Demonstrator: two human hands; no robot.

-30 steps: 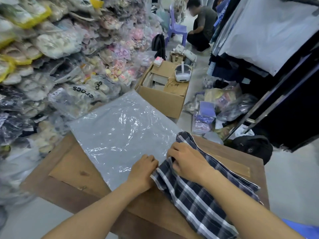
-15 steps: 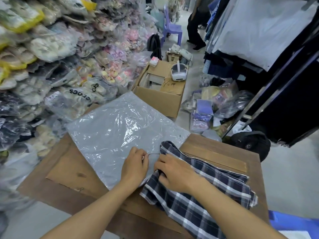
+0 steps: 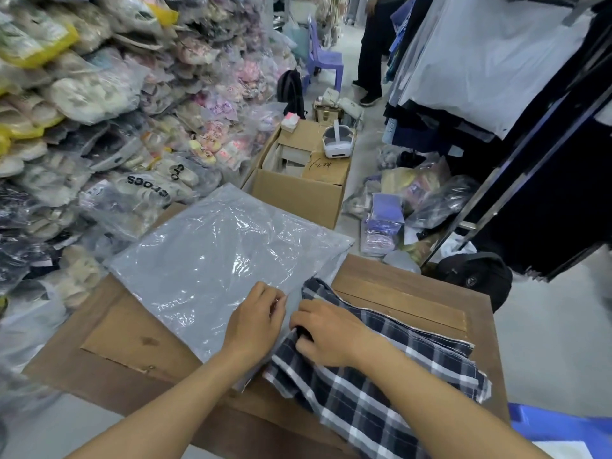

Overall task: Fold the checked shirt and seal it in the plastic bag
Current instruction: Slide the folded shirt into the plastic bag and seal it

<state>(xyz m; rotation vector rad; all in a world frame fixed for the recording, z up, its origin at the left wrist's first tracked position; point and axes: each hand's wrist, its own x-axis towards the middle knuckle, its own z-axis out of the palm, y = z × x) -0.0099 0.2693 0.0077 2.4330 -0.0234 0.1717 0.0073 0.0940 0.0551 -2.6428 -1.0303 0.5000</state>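
We see the shirt (image 3: 374, 385), dark navy with white checks, folded and lying flat on the right. Its left end meets the open edge of the bag (image 3: 212, 270), a clear, wrinkled, grey-looking sheet lying flat beside it.

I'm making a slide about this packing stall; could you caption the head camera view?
Left hand holds the plastic bag edge while right hand grips the folded checked shirt.

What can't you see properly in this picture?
All in the head view:
- Checked shirt: its near end runs off the bottom edge, and the right hand covers part.
- Plastic bag opening: hidden under the left hand.
- Standing person: cut off by the top edge.
- Cardboard box writing: too small to read.
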